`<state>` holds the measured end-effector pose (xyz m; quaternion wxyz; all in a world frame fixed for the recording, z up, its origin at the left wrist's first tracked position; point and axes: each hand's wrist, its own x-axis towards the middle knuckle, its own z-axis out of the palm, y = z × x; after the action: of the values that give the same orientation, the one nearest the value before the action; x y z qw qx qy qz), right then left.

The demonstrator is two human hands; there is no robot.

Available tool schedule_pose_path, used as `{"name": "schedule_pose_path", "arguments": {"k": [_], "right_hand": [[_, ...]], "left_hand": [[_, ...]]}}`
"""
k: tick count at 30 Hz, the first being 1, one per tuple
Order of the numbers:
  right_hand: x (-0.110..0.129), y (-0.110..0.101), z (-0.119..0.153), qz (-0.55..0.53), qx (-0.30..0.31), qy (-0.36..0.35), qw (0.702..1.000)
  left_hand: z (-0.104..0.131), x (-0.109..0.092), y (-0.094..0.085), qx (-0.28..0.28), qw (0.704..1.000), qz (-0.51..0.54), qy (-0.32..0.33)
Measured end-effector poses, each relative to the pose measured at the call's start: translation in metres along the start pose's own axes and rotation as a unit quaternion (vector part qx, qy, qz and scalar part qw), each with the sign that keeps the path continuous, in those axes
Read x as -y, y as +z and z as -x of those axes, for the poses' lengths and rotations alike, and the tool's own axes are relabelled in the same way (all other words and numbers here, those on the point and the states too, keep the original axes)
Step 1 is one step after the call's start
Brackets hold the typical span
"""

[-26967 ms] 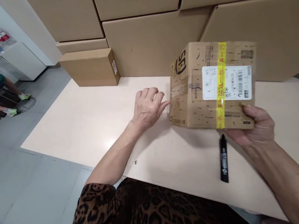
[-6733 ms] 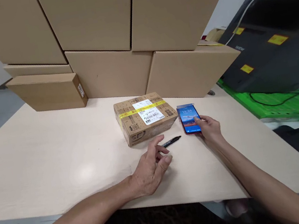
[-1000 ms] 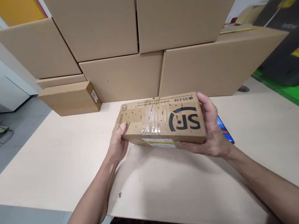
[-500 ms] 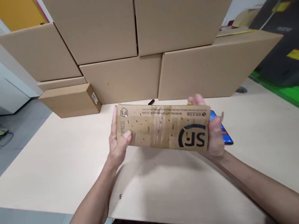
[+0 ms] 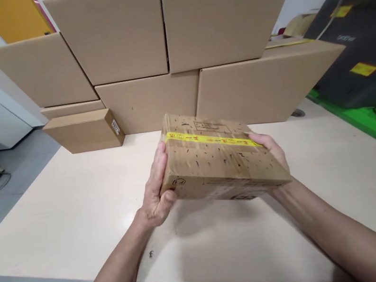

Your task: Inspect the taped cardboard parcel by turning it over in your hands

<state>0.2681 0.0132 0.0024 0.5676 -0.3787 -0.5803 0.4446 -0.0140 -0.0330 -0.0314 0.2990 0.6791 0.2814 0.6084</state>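
A brown cardboard box (image 5: 209,159) is held above the table between my two hands, tilted so that its broad face shows. Yellow tape with red print runs across that face, and small dark marks are scattered over it. My left hand (image 5: 156,187) grips the box's left side, thumb at the lower corner and fingers along the edge. On the far right side, my right hand (image 5: 271,148) closes round the edge, with part of it hidden by the box. Dark printing shows on the narrow near side.
Large cardboard boxes (image 5: 112,33) are stacked along the table's back. A smaller closed carton (image 5: 81,135) stands before them at the left. The pale table (image 5: 78,217) stretches to both sides. A dark grey case (image 5: 366,43) stands at the right, beside a green surface (image 5: 368,122).
The box has been turned from its printed narrow side to its taped broad face. Both hands stay on it. The phone and the black pen are now out of sight.
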Motion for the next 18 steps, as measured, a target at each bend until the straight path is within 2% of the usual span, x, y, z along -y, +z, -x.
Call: {"name": "schedule_pose_path", "arguments": {"k": [3, 6, 9, 12, 14, 18], "right_hand": [[-0.001, -0.002, 0.006, -0.036, -0.043, 0.008, 0.998], [-0.002, 0.002, 0.013, -0.054, -0.083, -0.010, 0.995], [-0.004, 0.004, 0.019, -0.027, -0.057, -0.058, 0.996], [-0.004, 0.004, 0.021, 0.060, -0.010, -0.130, 0.990], [-0.002, 0.003, 0.021, 0.092, 0.005, -0.150, 0.984], [0.002, 0.002, 0.018, 0.070, 0.016, -0.133, 0.989]], "left_hand": [[0.000, -0.003, 0.005, -0.017, 0.990, 0.070, -0.124], [-0.006, -0.006, 0.005, -0.023, 0.974, 0.138, -0.179], [-0.014, -0.011, 0.002, -0.021, 0.950, 0.192, -0.243], [-0.021, -0.015, 0.000, 0.010, 0.910, 0.237, -0.341], [-0.022, -0.016, 0.000, 0.004, 0.906, 0.232, -0.353], [-0.017, -0.016, 0.003, -0.031, 0.942, 0.185, -0.279]]}}
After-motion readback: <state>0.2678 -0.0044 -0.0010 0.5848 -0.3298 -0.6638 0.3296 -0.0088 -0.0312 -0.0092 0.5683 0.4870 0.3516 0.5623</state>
